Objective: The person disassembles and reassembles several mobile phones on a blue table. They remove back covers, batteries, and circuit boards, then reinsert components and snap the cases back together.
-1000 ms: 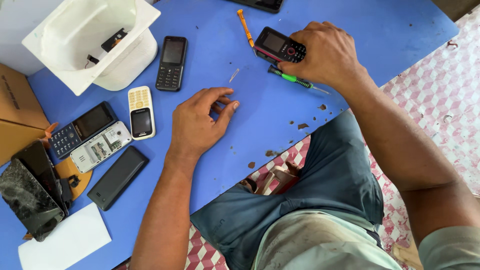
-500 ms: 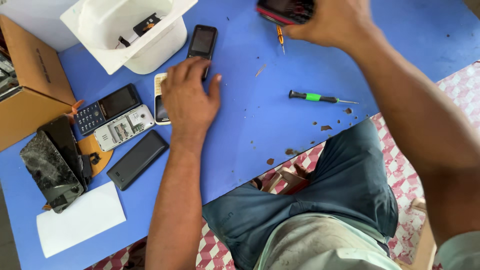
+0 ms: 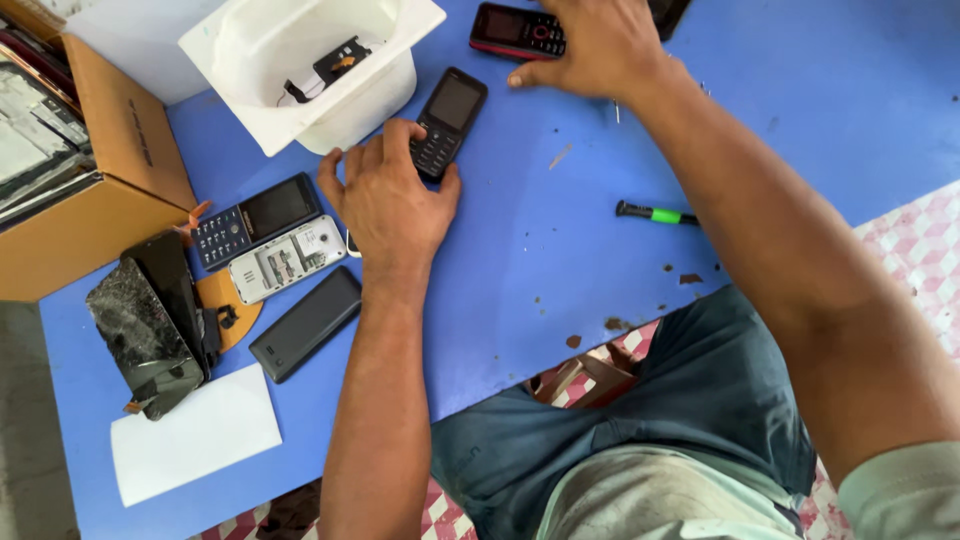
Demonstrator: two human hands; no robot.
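The table (image 3: 820,90) is bright blue, flecked with brown crumbs (image 3: 612,324). One phone (image 3: 448,122) is black with a grey screen; another (image 3: 516,30) is black edged in red. The tub (image 3: 400,90) is white, the box (image 3: 120,180) tan cardboard. The screwdriver (image 3: 655,213) is black and green. The paper (image 3: 195,435) is white. The floor cloth (image 3: 925,245) shows a pink-and-white check. The trousers (image 3: 720,400) are dark blue-grey.

screwdriver (image 3: 655,213) tip behind right forearm
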